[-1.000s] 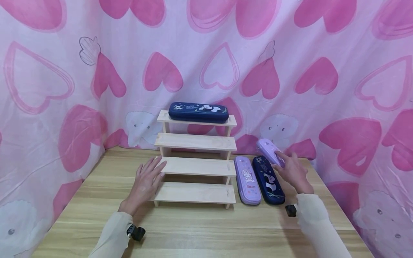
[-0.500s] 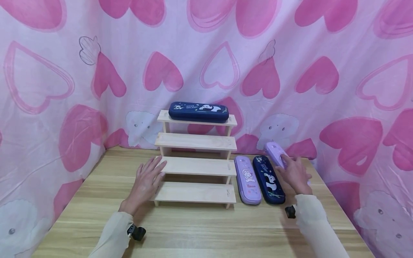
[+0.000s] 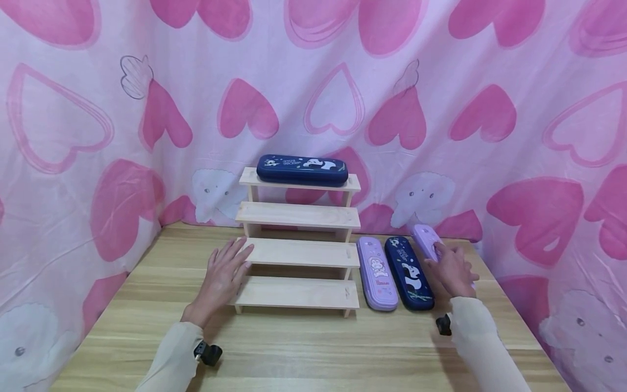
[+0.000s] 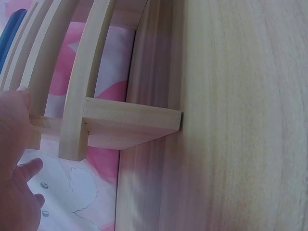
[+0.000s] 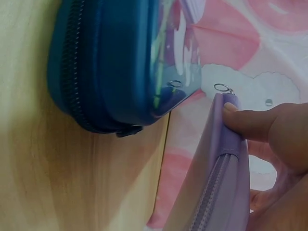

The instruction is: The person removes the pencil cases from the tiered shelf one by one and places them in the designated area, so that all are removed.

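Observation:
My right hand (image 3: 452,268) grips a lilac pencil case (image 3: 425,239) at the right of the table; its thumb presses near the zipper end of the lilac case (image 5: 222,159) in the right wrist view. Just left of it lies a navy panda pencil case (image 3: 409,275), and beside that another lilac pencil case (image 3: 377,275). My left hand (image 3: 224,275) rests with spread fingers at the left end of a stepped wooden rack (image 3: 299,253). A second navy panda pencil case (image 3: 301,170) lies along the rack's top step.
The wooden table (image 3: 294,348) runs back to a pink heart-patterned curtain (image 3: 313,98), which also hangs along both sides. The rack's legs stand on the table close to the cases on its right.
My right hand has moved to the right and lower in the head view with the lilac pencil case, away from the navy one. The left hand stays at the rack.

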Action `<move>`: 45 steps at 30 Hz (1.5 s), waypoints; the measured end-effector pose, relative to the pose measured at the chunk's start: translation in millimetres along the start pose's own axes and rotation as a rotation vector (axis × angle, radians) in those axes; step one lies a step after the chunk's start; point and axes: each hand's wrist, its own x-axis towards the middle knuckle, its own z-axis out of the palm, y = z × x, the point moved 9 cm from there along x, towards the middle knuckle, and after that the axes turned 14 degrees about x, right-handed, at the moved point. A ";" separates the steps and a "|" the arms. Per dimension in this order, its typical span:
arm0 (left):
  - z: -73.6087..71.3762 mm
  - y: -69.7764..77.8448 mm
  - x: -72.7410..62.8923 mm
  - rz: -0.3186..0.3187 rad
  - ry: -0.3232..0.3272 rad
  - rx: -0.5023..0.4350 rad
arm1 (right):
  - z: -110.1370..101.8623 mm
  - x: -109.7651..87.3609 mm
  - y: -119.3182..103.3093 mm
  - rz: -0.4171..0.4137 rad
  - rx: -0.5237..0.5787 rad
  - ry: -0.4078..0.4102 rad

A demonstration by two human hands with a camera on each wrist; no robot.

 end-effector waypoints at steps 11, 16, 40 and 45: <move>2.2 -0.3 -0.7 -0.003 -0.008 -0.001 | 2.5 2.0 16.8 0.053 0.014 -0.014; 1.4 0.4 -0.6 0.003 0.004 0.000 | 4.7 2.2 25.7 0.103 0.027 -0.025; 1.9 0.1 1.1 -0.002 -0.013 -0.003 | 18.7 11.7 35.0 0.125 -0.060 -0.073; 2.0 0.1 1.0 -0.005 -0.016 -0.008 | 22.8 12.3 37.4 0.126 -0.058 -0.085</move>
